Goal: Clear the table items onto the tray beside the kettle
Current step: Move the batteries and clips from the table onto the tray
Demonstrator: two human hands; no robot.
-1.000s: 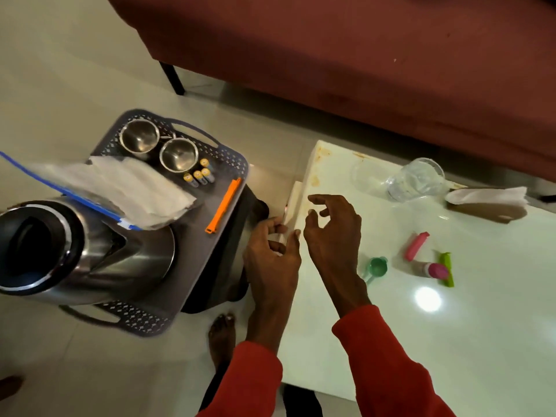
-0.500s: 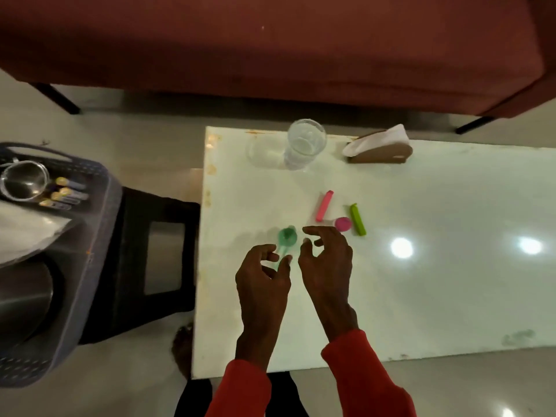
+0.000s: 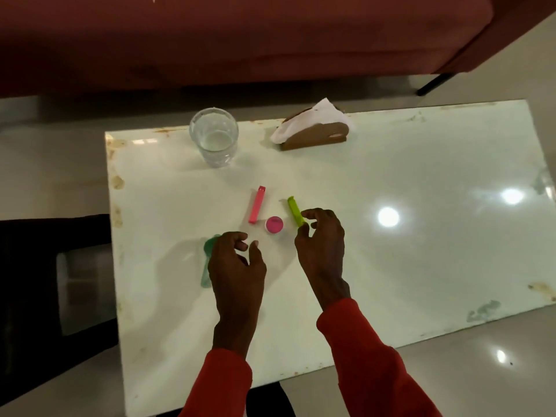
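Right hand [image 3: 320, 236] hovers, fingers loosely curled, holding nothing; green clip [image 3: 295, 211] sits at its fingertips, long axis running away and slightly left, so right hand is nearer. Left hand [image 3: 236, 260] also loosely curled and empty, partly over the translucent green scoop [image 3: 207, 257]. Just beyond: round pink cap [image 3: 274, 225], slim pink clip [image 3: 257, 204]. Farthest on the glossy white table [image 3: 421, 266]: clear ribbed glass [image 3: 214, 139], brown napkin holder [image 3: 316, 135]. Tray not in view.

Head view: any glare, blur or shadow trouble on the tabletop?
Head view: two bright lamp reflections on the glossy table, right of the right hand; soft shadows under both hands; green spoon smeared and partly hidden by the left hand; table edges bowed by the wide lens.
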